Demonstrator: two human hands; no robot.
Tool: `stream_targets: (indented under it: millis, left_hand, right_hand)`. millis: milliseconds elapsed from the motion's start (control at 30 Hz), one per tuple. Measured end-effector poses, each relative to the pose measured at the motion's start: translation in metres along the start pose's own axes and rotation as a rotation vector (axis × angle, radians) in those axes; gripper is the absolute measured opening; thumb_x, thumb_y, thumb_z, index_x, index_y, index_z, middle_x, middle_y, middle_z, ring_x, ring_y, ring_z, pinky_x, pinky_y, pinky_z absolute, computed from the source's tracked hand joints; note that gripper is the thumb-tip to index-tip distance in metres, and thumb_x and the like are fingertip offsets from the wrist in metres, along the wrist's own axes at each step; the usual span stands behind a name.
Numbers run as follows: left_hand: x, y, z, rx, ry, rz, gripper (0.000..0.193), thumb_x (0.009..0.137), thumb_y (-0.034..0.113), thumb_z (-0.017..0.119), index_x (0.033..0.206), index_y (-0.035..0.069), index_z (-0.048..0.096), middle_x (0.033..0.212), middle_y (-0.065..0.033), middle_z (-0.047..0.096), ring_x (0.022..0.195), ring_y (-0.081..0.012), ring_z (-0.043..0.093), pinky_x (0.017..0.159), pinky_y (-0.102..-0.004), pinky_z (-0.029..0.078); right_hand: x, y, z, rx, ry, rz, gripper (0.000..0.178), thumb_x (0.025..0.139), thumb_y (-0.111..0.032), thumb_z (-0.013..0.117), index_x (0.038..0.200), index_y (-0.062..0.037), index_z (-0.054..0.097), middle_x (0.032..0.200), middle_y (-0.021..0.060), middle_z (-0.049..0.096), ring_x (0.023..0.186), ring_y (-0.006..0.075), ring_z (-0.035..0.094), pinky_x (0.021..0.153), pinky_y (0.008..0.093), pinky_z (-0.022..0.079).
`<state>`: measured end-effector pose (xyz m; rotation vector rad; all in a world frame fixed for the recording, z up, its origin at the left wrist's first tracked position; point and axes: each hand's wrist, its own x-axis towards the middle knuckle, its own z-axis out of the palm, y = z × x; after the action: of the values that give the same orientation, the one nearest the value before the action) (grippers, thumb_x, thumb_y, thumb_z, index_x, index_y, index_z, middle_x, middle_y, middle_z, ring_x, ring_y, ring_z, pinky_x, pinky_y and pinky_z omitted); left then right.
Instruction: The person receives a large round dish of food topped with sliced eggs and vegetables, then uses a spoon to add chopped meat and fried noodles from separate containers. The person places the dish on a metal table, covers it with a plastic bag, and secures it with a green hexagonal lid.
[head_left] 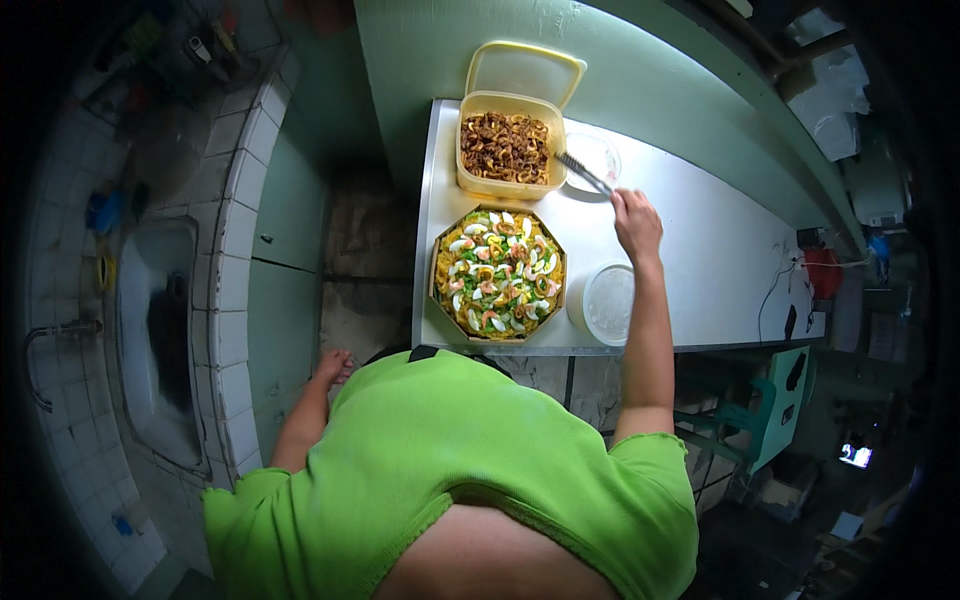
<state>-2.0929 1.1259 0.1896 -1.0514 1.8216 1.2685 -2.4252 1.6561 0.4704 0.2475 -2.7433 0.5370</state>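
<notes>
Over the white bench [715, 255], the right hand [638, 225] has its grip squeezed around the back end of the metal tongs [592, 177]. The tips are close to the right side of the yellow box [510, 188], above a white plate [606, 155]. I cannot tell if the tips pinch any food. Down by the belly, the left hand [337, 366] has curled fingers, but I cannot tell if it holds anything.

The box has brown food [503, 147] with curly rings in it. If the tongs hit the lid [525, 75], which leans up at the back, the box might slide. A loose squeeze could drop bits on the bench. The eight-sided tray [434, 275] of noodles and egg [497, 270] sits near the front edge, so a bump from the belly could push it. The right arm could knock the round tub [608, 303] beside it.

The bench top is smooth and shiny, against a green wall [640, 85]. A sink [140, 310] is on the left, and a green chair [775, 410] is on the right. The room around is dark.
</notes>
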Motion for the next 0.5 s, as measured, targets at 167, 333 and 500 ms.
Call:
stream_targets:
  millis: [167,333,500]
  left_hand:
    - [-0.005,-0.012,-0.005,-0.051,0.013,-0.003,0.029,0.092,0.037,0.052,0.111,0.015,0.055,0.093,-0.0014,0.061,0.072,-0.0160,0.057,0.063,-0.0361,0.045]
    - [-0.006,-0.029,-0.019,-0.221,0.010,-0.048,0.030,0.090,0.040,0.054,0.108,0.015,0.054,0.091,-0.0003,0.062,0.071,-0.0149,0.059,0.061,-0.0351,0.045]
    - [-0.006,-0.056,-0.027,-0.238,0.012,-0.077,0.032,0.090,0.039,0.054,0.109,0.014,0.053,0.094,-0.0016,0.063,0.072,-0.0161,0.059,0.061,-0.0343,0.046]
  right_hand:
    - [0.084,-0.037,0.071,-0.398,-0.024,-0.011,0.020,0.092,-0.023,0.051,0.089,-0.0079,0.064,0.100,0.0096,0.061,0.075,0.0307,0.068,0.063,0.0443,0.055]
    - [0.108,-0.050,0.105,-0.524,-0.131,-0.150,0.016,0.085,-0.013,0.052,0.089,-0.0062,0.066,0.098,0.0117,0.062,0.078,0.0297,0.068,0.065,0.0433,0.055]
    - [0.092,-0.041,0.078,-0.415,-0.154,0.078,0.022,0.092,-0.022,0.049,0.093,-0.0088,0.067,0.101,0.0074,0.063,0.083,0.0325,0.067,0.070,0.0459,0.053]
